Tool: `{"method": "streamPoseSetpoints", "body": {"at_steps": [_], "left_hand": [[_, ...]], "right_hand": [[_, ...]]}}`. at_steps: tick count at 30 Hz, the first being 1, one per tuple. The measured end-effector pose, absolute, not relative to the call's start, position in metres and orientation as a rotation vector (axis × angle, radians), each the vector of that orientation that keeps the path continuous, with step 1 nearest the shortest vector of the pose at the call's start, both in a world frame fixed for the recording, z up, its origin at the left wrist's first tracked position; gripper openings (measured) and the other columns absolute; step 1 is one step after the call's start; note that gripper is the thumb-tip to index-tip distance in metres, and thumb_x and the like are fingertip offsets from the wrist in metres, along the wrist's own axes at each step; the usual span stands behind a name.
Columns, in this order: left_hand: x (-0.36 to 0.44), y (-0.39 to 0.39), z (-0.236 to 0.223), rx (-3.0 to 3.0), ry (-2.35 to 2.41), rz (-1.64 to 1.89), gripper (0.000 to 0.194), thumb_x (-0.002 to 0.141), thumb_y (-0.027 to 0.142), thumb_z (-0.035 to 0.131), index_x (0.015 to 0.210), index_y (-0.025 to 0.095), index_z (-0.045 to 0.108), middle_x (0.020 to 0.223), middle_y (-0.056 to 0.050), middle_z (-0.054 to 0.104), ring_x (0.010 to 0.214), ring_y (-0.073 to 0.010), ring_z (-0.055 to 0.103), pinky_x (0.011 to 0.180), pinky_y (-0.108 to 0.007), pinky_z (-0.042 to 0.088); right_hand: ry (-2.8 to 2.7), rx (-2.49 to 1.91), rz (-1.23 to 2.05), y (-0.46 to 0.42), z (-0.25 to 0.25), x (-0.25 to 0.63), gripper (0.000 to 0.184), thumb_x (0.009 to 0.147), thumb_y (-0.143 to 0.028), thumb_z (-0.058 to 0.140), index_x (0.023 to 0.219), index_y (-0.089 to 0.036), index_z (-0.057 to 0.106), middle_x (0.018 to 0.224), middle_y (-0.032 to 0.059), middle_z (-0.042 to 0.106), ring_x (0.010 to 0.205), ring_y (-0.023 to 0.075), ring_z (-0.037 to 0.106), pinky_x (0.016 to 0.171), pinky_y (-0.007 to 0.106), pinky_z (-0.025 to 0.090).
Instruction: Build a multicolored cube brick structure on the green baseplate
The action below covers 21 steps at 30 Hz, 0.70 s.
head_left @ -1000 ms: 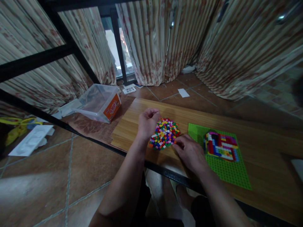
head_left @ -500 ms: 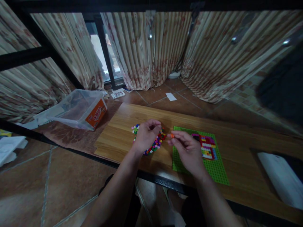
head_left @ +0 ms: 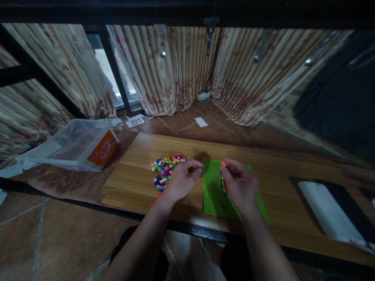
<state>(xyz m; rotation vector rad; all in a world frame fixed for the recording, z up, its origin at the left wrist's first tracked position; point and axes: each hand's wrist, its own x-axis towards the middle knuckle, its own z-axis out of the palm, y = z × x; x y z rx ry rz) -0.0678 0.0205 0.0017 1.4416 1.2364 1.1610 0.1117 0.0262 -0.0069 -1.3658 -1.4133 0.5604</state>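
My right hand point(head_left: 240, 185) pinches a small orange toy brick point(head_left: 224, 164) between thumb and fingers, over the green studded baseplate point(head_left: 213, 195). Beneath that hand, a patch of coloured bricks point(head_left: 222, 181) on the plate is mostly covered. My left hand point(head_left: 184, 179) hovers just left of the plate, its thumb and forefinger drawn together; whatever they may hold is too small to make out. Beside it on the wooden table point(head_left: 131, 168) lies a loose pile of multicoloured small bricks point(head_left: 164, 168), partly hidden by the hand.
A clear plastic bin with an orange label point(head_left: 102, 150) rests at the left on a brown cloth point(head_left: 70, 185). At the right end lies a white and black object point(head_left: 331, 212). Striped curtains point(head_left: 175, 70) hang behind the table, with a white paper point(head_left: 201, 122) on the floor.
My right hand has carried the orange brick from the plate's left edge to over the coloured patch. My left hand has shifted off the pile toward the plate. The view has turned right.
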Motion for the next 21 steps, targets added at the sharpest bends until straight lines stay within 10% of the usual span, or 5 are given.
{"method": "streamPoseSetpoints", "body": {"at_steps": [21], "left_hand": [[-0.009,0.011,-0.015,1.788,1.26,0.811,0.069,0.072,0.0,0.044,0.139,0.014,0.051,0.138,-0.013,0.058,0.124,-0.023,0.058,0.11,-0.034,0.044]], "right_hand": [[-1.847,-1.602,0.125,0.035,-0.014,0.135,0.021,0.082,-0.027,0.053,0.092,-0.021,0.071,0.096,0.0106,0.066,0.097,0.0283,0.055,0.089,0.047,0.044]]}}
